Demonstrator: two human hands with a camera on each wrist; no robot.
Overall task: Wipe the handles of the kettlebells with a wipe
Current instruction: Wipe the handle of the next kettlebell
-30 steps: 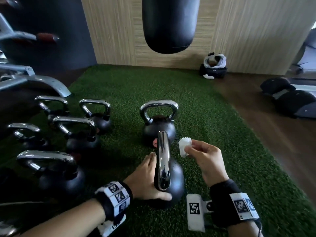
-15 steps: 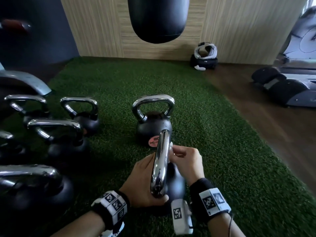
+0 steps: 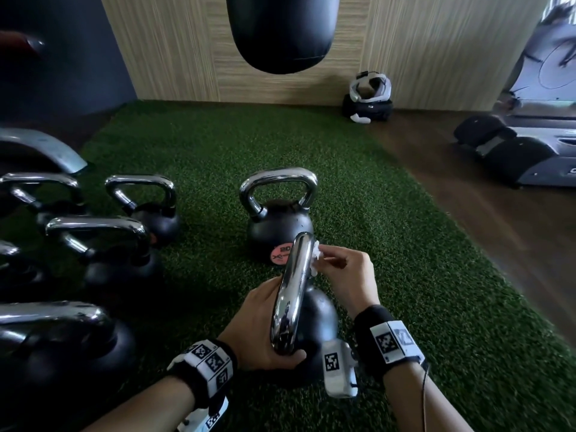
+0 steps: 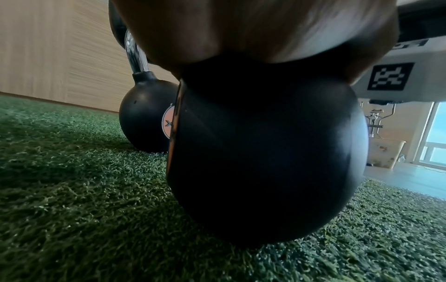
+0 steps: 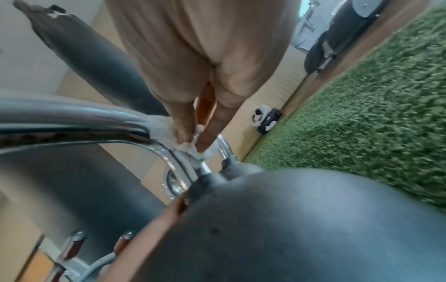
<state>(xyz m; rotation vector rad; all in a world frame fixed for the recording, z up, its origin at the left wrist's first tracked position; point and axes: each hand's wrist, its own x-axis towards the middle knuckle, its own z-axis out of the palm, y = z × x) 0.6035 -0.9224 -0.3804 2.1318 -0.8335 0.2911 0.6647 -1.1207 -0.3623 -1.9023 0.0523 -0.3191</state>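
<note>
On the green turf in front of me stands the near kettlebell (image 3: 318,319), a black ball with a chrome handle (image 3: 293,294) seen edge-on. My left hand (image 3: 261,325) lies against the ball's left side, its thumb curled round the near foot of the handle. My right hand (image 3: 325,260) pinches a crumpled white wipe (image 3: 314,260) and holds it against the right side of the handle's far bend. In the right wrist view the wipe (image 5: 169,131) is wrapped on that bend under the fingertips (image 5: 207,137). The left wrist view shows mostly the ball (image 4: 265,152).
A second kettlebell (image 3: 280,226) stands just behind the near one. Several more kettlebells (image 3: 118,254) crowd the left side. A black punching bag (image 3: 280,32) hangs ahead. A headset on a dark bag (image 3: 369,95) sits by the wall, a machine (image 3: 514,151) on the wooden floor at right.
My right hand has brought the wipe from free air beside the handle onto the handle's far bend. The left hand has stayed on the kettlebell.
</note>
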